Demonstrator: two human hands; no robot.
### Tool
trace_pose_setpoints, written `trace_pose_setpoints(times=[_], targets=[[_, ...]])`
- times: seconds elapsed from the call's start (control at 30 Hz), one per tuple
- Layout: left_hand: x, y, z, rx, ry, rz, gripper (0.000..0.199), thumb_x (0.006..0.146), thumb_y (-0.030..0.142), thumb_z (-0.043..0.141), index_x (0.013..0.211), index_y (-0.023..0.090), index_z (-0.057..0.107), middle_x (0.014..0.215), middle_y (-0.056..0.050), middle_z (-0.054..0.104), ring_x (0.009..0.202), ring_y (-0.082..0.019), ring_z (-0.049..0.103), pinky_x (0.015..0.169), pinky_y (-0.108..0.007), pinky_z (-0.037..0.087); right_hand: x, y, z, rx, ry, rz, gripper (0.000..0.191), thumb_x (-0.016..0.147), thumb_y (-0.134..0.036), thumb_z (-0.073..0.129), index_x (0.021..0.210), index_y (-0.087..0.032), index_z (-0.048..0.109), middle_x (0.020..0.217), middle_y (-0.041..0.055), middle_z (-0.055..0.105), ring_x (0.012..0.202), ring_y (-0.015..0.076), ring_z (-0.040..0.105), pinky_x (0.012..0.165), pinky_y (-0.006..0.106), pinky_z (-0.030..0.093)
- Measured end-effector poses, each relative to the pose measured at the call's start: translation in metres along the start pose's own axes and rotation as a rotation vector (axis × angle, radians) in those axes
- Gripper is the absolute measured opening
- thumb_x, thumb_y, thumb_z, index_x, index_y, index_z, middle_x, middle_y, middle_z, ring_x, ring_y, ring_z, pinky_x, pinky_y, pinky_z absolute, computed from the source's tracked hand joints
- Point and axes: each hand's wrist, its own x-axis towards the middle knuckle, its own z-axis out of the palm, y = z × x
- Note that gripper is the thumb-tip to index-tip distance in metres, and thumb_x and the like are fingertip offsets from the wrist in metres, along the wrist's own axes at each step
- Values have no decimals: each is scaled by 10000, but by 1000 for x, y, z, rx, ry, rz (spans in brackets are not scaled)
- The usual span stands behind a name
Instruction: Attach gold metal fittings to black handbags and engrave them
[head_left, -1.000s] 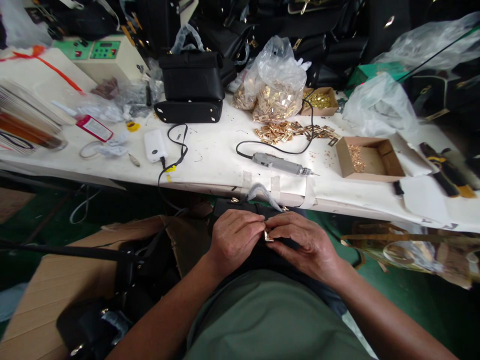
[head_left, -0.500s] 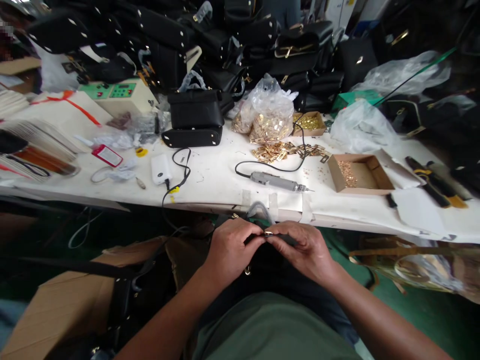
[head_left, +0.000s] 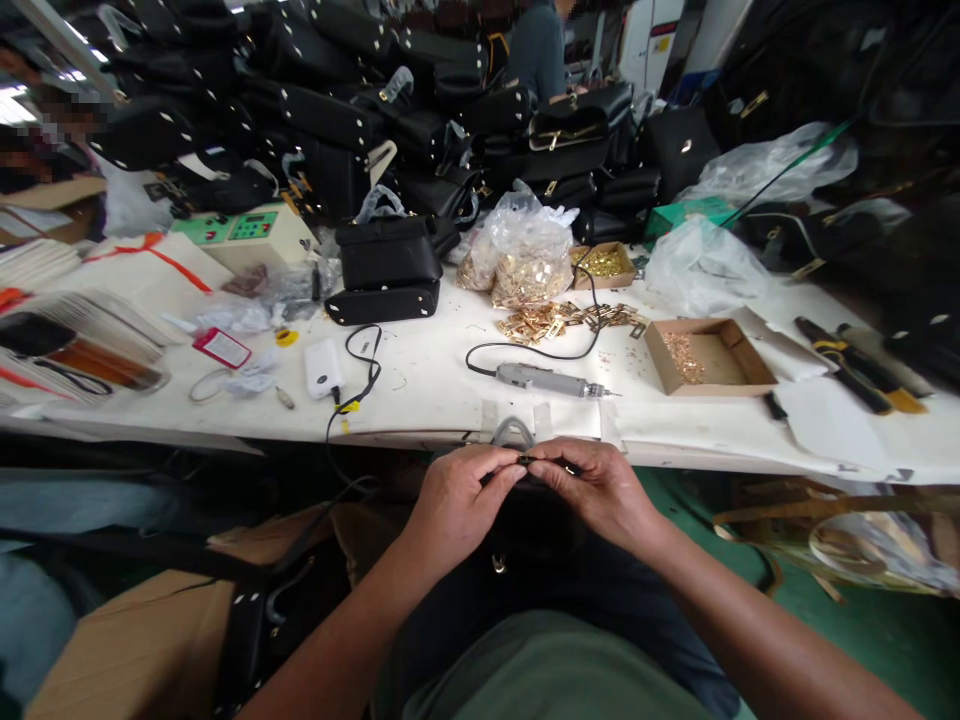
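My left hand (head_left: 459, 502) and my right hand (head_left: 600, 490) meet fingertip to fingertip above my lap, just in front of the table edge. Between their thumbs and forefingers they pinch a small metal fitting (head_left: 524, 459), mostly covered by the fingers. Beneath the hands lies a black handbag (head_left: 531, 515), largely lost in shadow, with a wrapped grey handle (head_left: 513, 430) rising behind the fingers. On the table beyond, a grey electric screwdriver (head_left: 544, 380) rests on its side, its bit pointing right.
Loose gold fittings (head_left: 536, 322) lie before a plastic bag of fittings (head_left: 529, 265). A cardboard box (head_left: 731, 368) of small copper-coloured pieces is at right, near pliers (head_left: 851, 365). A finished black handbag (head_left: 390, 270) stands at left, with bags piled behind and a person (head_left: 537, 50) beyond.
The view has tilted up, showing more of the background. Both hands stay together at nearly the same spot, and the fitting shows less brightly between the fingertips.
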Motion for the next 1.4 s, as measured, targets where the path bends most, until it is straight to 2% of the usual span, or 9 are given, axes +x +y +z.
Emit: trace_pose_setpoints(times=[0.27,0.4,0.5,0.83,0.97,1.07,1.2,1.3,1.4], targets=[[5,-4,4,23,35,1,180,982,249,614,1074,248,770,998,-29,805,889,-196,757,820,-287,579,3,5,2,-54,60,-85,158,991,-281,658,1084,-237,778,994,25,791,901,162,727,828,266,543],[7,-3,9,45,82,21,174,988,266,614,1063,247,770,996,-19,814,875,-194,771,794,-279,579,3,6,4,-76,117,-103,162,1000,-280,644,1072,-246,786,952,30,775,874,162,712,798,270,530],[8,-2,11,66,79,14,174,991,252,607,1061,242,766,998,-21,814,876,-195,770,792,-277,576,3,6,6,-61,149,-84,174,1009,-298,628,1062,-243,784,925,28,770,850,166,708,775,269,526],[11,10,14,72,55,-98,174,988,266,562,965,232,731,868,-26,774,802,-187,729,753,-274,542,4,-1,3,-85,101,-4,198,1021,-305,577,1002,-226,758,882,19,735,810,167,666,731,266,487],[12,12,16,84,79,-129,170,963,247,562,885,225,712,816,-15,760,747,-173,711,701,-263,517,6,-2,5,-102,105,-6,209,1014,-315,574,956,-214,747,841,20,721,779,170,651,712,268,479],[14,10,13,74,89,-127,169,963,250,566,881,229,713,813,-6,768,713,-162,708,668,-254,509,9,-4,5,-62,115,45,220,1002,-341,587,934,-202,743,849,20,727,789,176,656,718,268,485],[19,4,5,-7,-5,-54,164,975,266,591,1037,243,741,985,-28,798,875,-187,743,803,-284,562,15,-4,1,29,102,125,251,987,-375,599,898,-183,734,818,11,707,766,169,634,694,259,471],[23,1,-1,-75,-51,-45,181,959,223,608,1075,252,744,1047,-24,794,963,-195,743,911,-316,572,20,-4,-2,37,86,124,254,981,-384,604,904,-180,734,809,9,696,762,167,618,694,260,461],[24,1,-3,-107,-61,-37,234,926,162,622,1108,255,736,1078,-26,789,995,-197,741,918,-319,582,23,-5,-3,31,100,111,259,978,-393,604,905,-180,732,816,12,698,773,168,621,706,262,464]])
